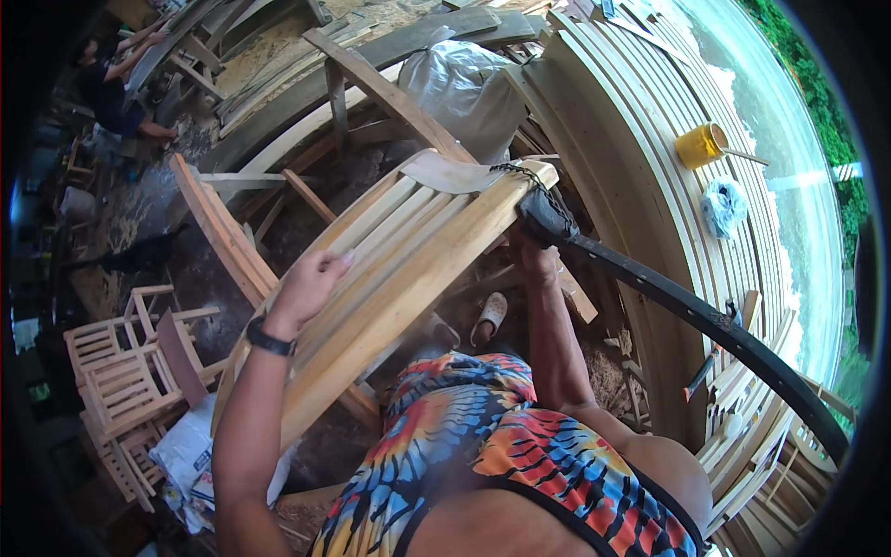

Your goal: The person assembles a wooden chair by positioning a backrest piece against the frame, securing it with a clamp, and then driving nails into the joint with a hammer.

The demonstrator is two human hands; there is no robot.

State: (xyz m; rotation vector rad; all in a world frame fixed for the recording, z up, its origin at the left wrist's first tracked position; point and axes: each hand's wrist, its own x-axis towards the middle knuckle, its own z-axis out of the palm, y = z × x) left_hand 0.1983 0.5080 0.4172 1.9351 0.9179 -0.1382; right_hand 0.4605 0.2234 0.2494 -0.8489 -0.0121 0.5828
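A pale slatted wooden frame, curved like a chair back (422, 251), lies slanting across the middle in front of me. My left hand (311, 286) rests over its slats near the left rail, fingers loosely bent, and I see nothing held in it. A long black bar clamp (687, 320) runs from the lower right up to the frame's far right corner. At that end, a dark chain (529, 174) loops over the wood. Just below the clamp's dark end, my right hand (535, 258) is closed on it; its fingers are partly hidden.
Wooden trestles (232, 232) stand under and left of the frame. Stacked long boards (613, 148) rise at right, with a yellow pot (701, 146) and a plastic bag (724, 208) on them. Slatted chairs (121, 376) sit at left. A co-worker (111, 88) is at far left.
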